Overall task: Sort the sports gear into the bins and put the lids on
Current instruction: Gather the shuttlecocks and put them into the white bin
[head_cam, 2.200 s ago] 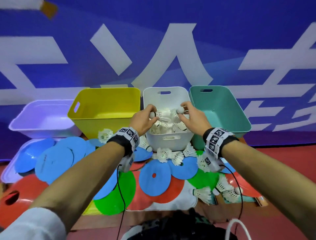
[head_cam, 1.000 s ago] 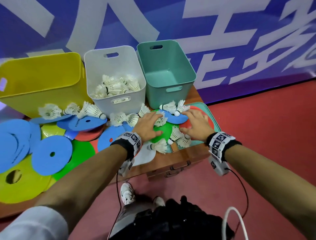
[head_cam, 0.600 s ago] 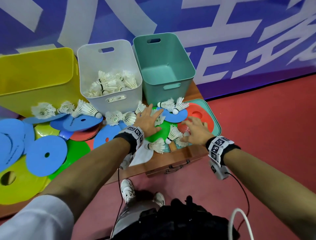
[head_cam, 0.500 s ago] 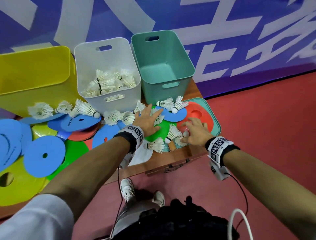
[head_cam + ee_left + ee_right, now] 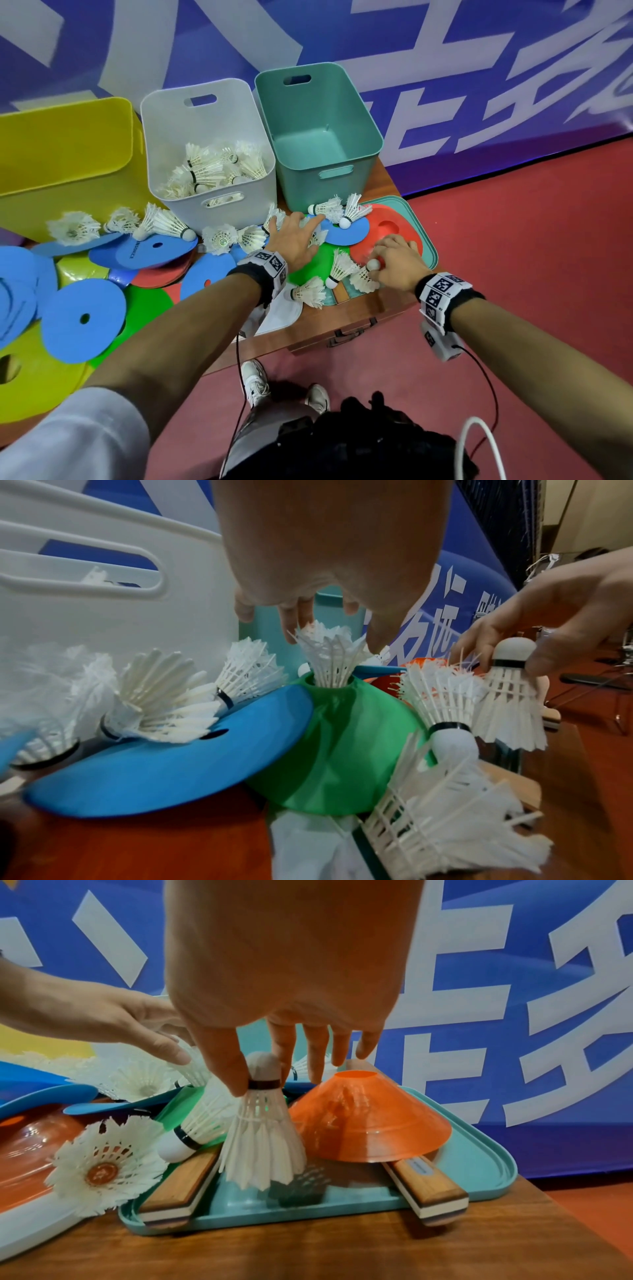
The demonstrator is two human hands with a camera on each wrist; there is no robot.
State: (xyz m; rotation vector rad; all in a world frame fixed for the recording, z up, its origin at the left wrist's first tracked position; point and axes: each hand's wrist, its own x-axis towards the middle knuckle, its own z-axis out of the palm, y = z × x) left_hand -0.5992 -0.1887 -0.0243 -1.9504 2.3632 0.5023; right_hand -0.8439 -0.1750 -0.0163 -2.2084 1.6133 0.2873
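A person with bare forearms, seen from above. A white sleeve [image 5: 72,442] covers the left upper arm. Each wrist wears a black band: the left wristband [image 5: 265,270] and the right wristband [image 5: 445,294] both carry white panels printed with black square-patterned marker codes. A small white camera unit [image 5: 442,342] hangs under the right wrist, and a thin black cable [image 5: 486,387] runs from it. A similar thin black lead [image 5: 238,363] drops from the left wrist. Below are dark clothing, grey trousers and white trainers [image 5: 255,380].

White shuttlecock [image 5: 263,1123], orange cone [image 5: 369,1123].
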